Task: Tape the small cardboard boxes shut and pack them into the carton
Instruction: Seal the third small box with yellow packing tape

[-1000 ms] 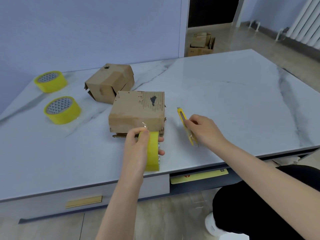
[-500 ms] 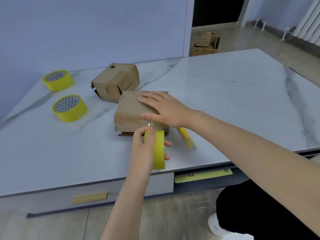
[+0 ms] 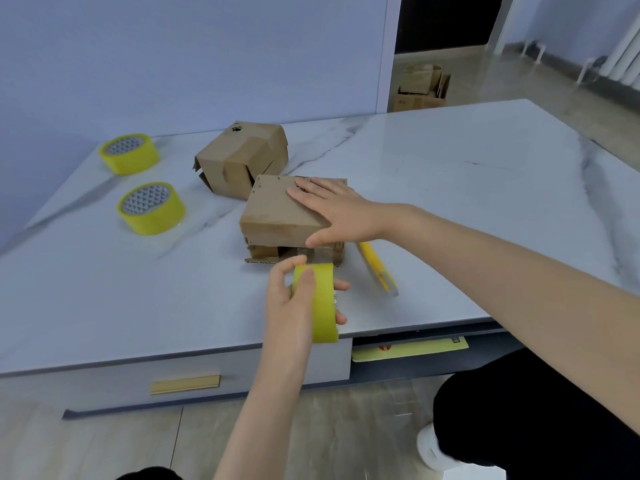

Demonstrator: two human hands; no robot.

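Small box on the table, right hand flat on its lid, fingers straight, pressing. Just nearer, the left hand grips a yellow tape roll on edge at the box's gaping front. Yellow knife lies just right of the roll. Second box beyond, its black mark unreadable. Spare rolls well left.

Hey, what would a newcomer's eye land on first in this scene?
The right hand pressing flat on the nearer cardboard box on the table, with the left hand gripping a yellow tape roll just in front of it. Then the nearer spare roll and farther spare roll at the table's left, and a yellow utility knife right of the box.
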